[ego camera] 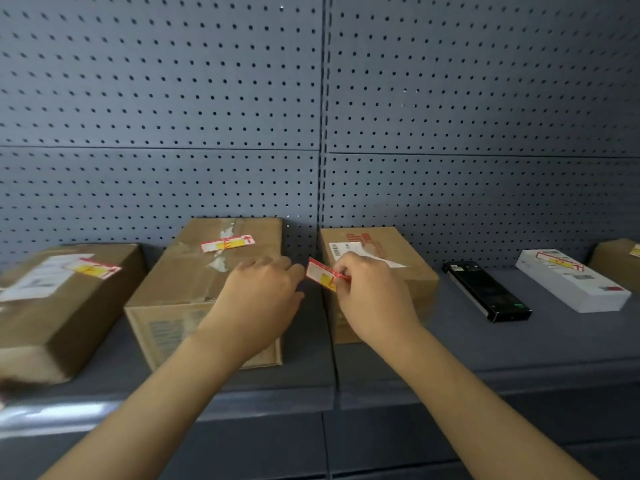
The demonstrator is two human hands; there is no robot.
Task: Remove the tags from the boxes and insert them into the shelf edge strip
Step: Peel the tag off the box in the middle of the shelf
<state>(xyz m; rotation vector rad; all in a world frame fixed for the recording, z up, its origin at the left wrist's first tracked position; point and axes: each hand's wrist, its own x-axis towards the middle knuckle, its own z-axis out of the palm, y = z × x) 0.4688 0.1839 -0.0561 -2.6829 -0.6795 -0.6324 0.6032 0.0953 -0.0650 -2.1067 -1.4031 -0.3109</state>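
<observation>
Counted four brown cardboard boxes on the grey shelf: left box at 9 o'clock, middle box, right box at centre, and a fourth box cut off at 3 o'clock. Also one black box and one white box. Counted five red-and-white tags with a yellow patch: one held tag, and four lying on the left, middle, white and fourth boxes. Held tag small, rectangular, red-edged, tilted, pinched by the right hand between the middle and right boxes. Left hand relaxed, fingers loosely bent over the middle box, gripping nothing. Print on tags and on the right box's white shipping label too blurred to read
</observation>
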